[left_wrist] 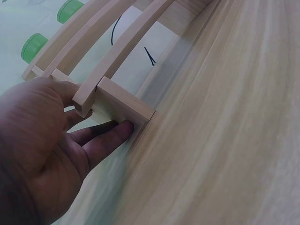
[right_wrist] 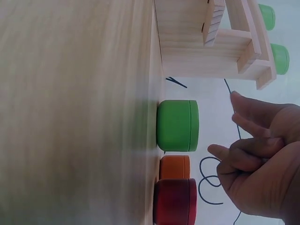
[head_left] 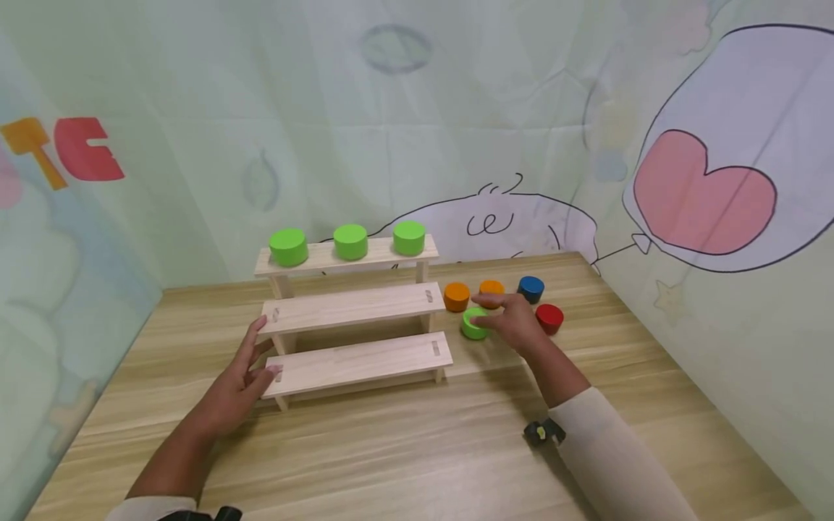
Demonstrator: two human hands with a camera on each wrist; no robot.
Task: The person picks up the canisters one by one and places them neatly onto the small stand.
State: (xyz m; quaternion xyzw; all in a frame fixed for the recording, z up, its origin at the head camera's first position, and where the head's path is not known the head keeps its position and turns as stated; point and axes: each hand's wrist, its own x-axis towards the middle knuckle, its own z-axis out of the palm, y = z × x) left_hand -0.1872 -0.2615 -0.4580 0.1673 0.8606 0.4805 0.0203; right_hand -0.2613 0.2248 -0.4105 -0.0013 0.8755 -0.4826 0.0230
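A three-tier wooden shelf [head_left: 352, 365] stands on the table. At its left end my left hand [head_left: 231, 387] rests the thumb on the bottom tier and the index finger at the middle tier. In the left wrist view, other fingers of my left hand [left_wrist: 56, 145] lie along the shelf's side support. My right hand [head_left: 515, 322], thumb and index finger extended and apart, hovers over a green round lidded cylinder [head_left: 474, 331]. A gap shows between that hand [right_wrist: 262, 150] and the green cylinder [right_wrist: 176, 125] in the right wrist view.
Several green cylinders [head_left: 351, 242] stand on the top tier. Right of the shelf are two orange cylinders [head_left: 457, 297], a blue cylinder [head_left: 531, 289] and a red cylinder [head_left: 550, 319]. A printed curtain [head_left: 293, 130] hangs behind the wooden table [head_left: 365, 463].
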